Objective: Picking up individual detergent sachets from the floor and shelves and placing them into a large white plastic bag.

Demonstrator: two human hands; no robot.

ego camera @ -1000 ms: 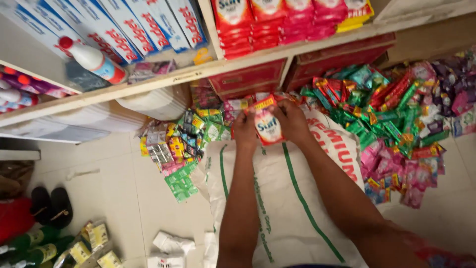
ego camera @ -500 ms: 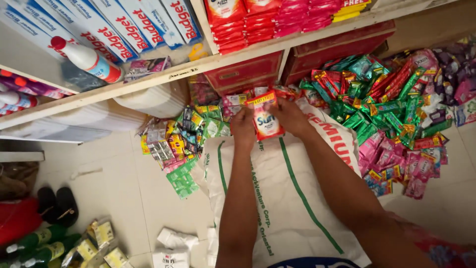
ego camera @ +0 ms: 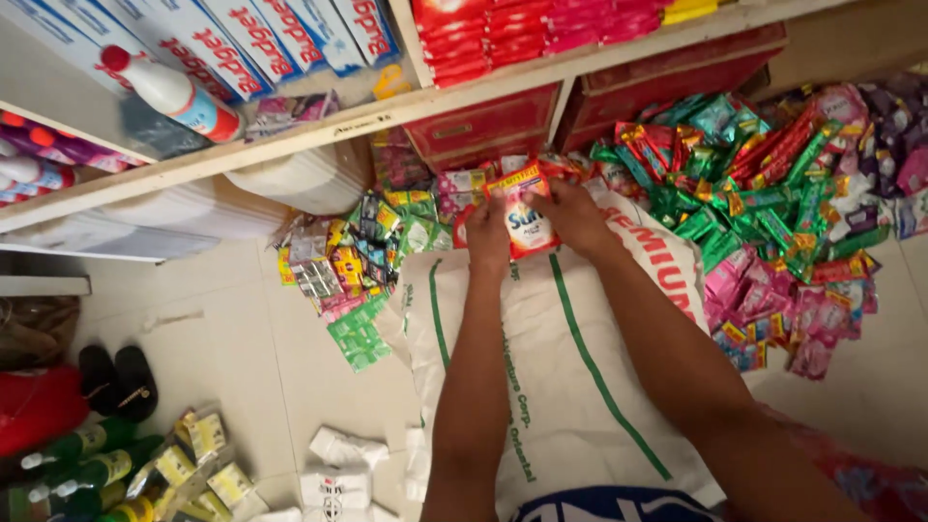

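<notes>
Both hands hold one red and orange sachet at the upper centre of the frame, just below the wooden shelf. The left hand grips the sachet's left edge with closed fingers; the right hand grips its right edge, fingers likewise closed on it. The sachet stands upright, face toward the camera, above the far end of a white sack with green stripes that lies flat on the tiled floor under both forearms.

To the left of the sack, a pile of yellow and green sachets lies on the floor. To the right, a larger heap of green, red and pink sachets covers the floor at the right of the frame. A white bottle with a red cap lies tilted on the shelf at upper left, beside blue and white boxes. Red packs are stacked on the shelf at upper centre. Green bottles lie at lower left.
</notes>
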